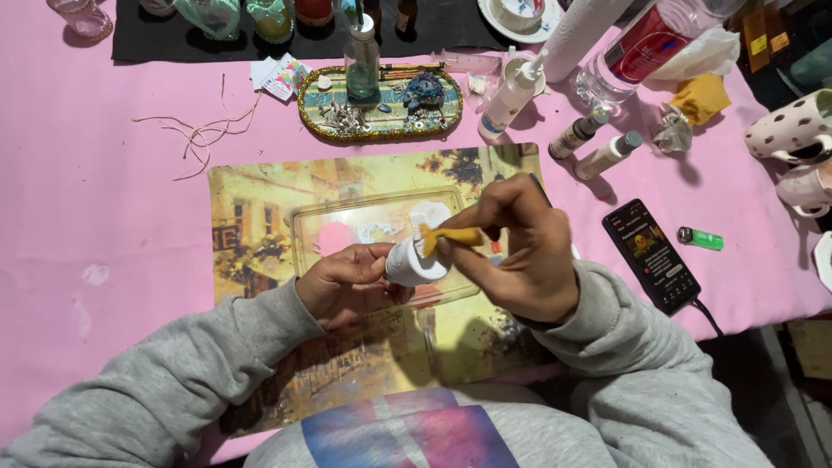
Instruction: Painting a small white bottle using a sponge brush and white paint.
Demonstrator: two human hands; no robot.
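**Head view – small white jar being wiped, work partly done**

Item 1. Left hand (347,282): closed round a small white jar (414,263), jar held tipped on its side, mouth toward the right hand, above the picture placemat (260,225).

Item 2. Right hand (516,256): fingers pinched shut on a yellow cloth twist (452,237); tip of the twist sits at the jar's mouth/rim. Can't tell if it goes inside or only rubs the edge.

Item 3. Clear tray (303,238) on the placemat, under the hands. Holds a pink blob and a white piece w/ bluish smears; detail too small to read.

Item 4. Progress, as I judge it: jar is picked up and the cloth is at it, so the wiping is under way. Jar looks mostly white/clean outside; inside hidden, so how much is left I can't say. No lid seen on the jar.

Item 5. Round about: oval glitter-edged tray (381,121) w/ a glass bottle (361,62) & small trinkets; white squeeze bottle (511,95) lying just beside it; two small vials (594,146); phone (652,256) w/ cable, lit screen; green lighter (700,237); loose string (204,134); a second yellow cloth (700,97); spotted mug (793,126). All on a pink tablecloth (104,217), well apart from the hands.
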